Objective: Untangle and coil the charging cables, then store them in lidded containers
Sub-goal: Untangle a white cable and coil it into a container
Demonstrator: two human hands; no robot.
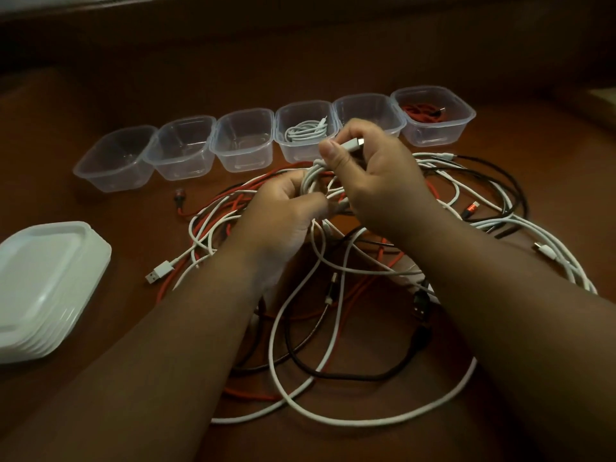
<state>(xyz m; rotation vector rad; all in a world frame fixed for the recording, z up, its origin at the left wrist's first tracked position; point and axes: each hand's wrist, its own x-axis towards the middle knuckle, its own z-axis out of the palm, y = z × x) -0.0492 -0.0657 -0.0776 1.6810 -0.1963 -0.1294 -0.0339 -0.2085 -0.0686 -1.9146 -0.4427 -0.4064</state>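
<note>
Nearest the person, a tangle of cables (333,378) is sprawling over the brown surface (166,411), white, red and black strands looping across one another, with a white USB plug (159,272) lying free at its left edge. The pile is sitting right under the arms, probably so that any strand can be drawn up without reaching.

Above the middle of the tangle, the left hand (280,215) is gripping a small bundle of white cable (311,180), its fingers curled round the turns to keep them from springing apart. The right hand (370,171) is pinching the white connector end (353,144) between thumb and fingers, apparently winding or tucking the last length onto the coil; the rest of this cable is trailing down into the heap.

At the left, a stack of white lids (46,288) is waiting, set apart so that it is not getting in the way of the coiling.

Farthest off, six clear containers (183,150) are standing in a row, all uncovered. The fourth from the left (306,131) is holding a coiled white cable, the rightmost (433,115) a red one; the others look empty, so most of the job is remaining.
</note>
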